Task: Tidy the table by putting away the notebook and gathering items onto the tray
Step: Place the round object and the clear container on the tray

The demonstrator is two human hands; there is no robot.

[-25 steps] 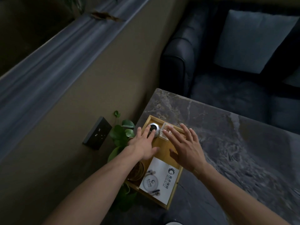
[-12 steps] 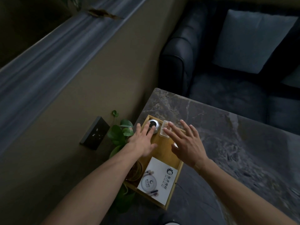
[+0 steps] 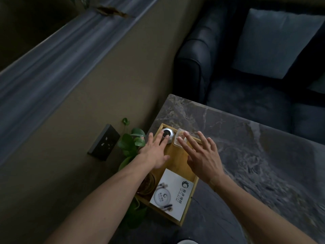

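A wooden tray [image 3: 177, 162] lies at the left edge of the grey marble table [image 3: 246, 147]. At its far end stand a round silver container [image 3: 169, 136] and a clear plastic box [image 3: 179, 139]. A white printed card [image 3: 173, 192] with a round white disc on it lies at the near end, beside a brown glass object [image 3: 147, 184]. My left hand [image 3: 154, 152] hovers flat over the tray, fingertips on the silver container. My right hand [image 3: 202, 157] is spread, fingertips at the clear box. Neither hand holds anything. No notebook is in view.
A dark sofa [image 3: 237, 67] with a grey cushion [image 3: 274, 43] stands beyond the table. A leafy green plant [image 3: 131, 143] grows by the table's left side, below a wall with a black socket plate [image 3: 104, 142] and a grey ledge [image 3: 52, 55].
Both hands have slid slightly toward the tray's far end, my left fingers reaching further onto the silver container. The view has shifted a little.
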